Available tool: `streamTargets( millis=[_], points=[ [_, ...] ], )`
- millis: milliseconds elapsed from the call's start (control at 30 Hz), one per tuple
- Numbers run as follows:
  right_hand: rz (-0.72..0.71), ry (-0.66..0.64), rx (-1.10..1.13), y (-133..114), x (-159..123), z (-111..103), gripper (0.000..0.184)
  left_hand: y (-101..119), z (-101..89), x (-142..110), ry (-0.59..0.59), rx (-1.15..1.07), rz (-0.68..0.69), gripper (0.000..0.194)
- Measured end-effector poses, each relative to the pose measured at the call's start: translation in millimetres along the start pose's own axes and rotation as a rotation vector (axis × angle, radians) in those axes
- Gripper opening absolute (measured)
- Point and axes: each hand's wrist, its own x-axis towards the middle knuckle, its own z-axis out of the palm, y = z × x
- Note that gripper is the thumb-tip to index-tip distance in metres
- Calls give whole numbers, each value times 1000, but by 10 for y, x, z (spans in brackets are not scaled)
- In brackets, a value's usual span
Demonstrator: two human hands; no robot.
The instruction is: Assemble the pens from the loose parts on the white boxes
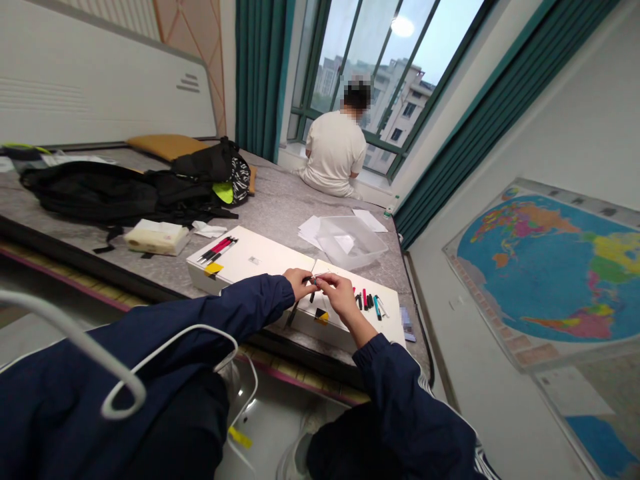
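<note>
My left hand [299, 284] and my right hand [338, 293] meet above the inner ends of two white boxes. Between their fingertips is a thin pen [320, 274], dark at the left and pale at the right; its finer detail is too small to make out. Both hands are closed in a pinch on it. Beside my right hand, several red, black, blue and white pen parts [369, 300] lie on the right white box [390, 283]. Several red and black pens [218, 250] lie side by side on the left white box [270, 257].
Behind the boxes stands a clear plastic bin [370, 250] with papers around it. A tissue pack [156, 237] and black backpack [110, 193] lie to the left on the grey bed. A person [336, 150] sits by the window. A white cable [195, 328] loops over my left arm.
</note>
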Motion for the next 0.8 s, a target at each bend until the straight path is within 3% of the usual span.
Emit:
streamTargets(
  millis=[167,333,433,533,800],
  points=[
    [-125,-51,-143,-58,-6,-106,21,1,-9,0,12,0,-8,40],
    [-29,78,-413,102,-1,-430,27,-24,-3,18,-8,-11,-42,38],
    [3,-86,-651,275,-80,-569,17,-32,3,12,3,-13,-50,39],
    [-74,-303,-774,371,-201,-575,13,-36,5,1,13,-11,-61,37],
    [-128,-475,-903,280,-242,-433,14,-59,35,8,-3,23,-50,37]
  ],
)
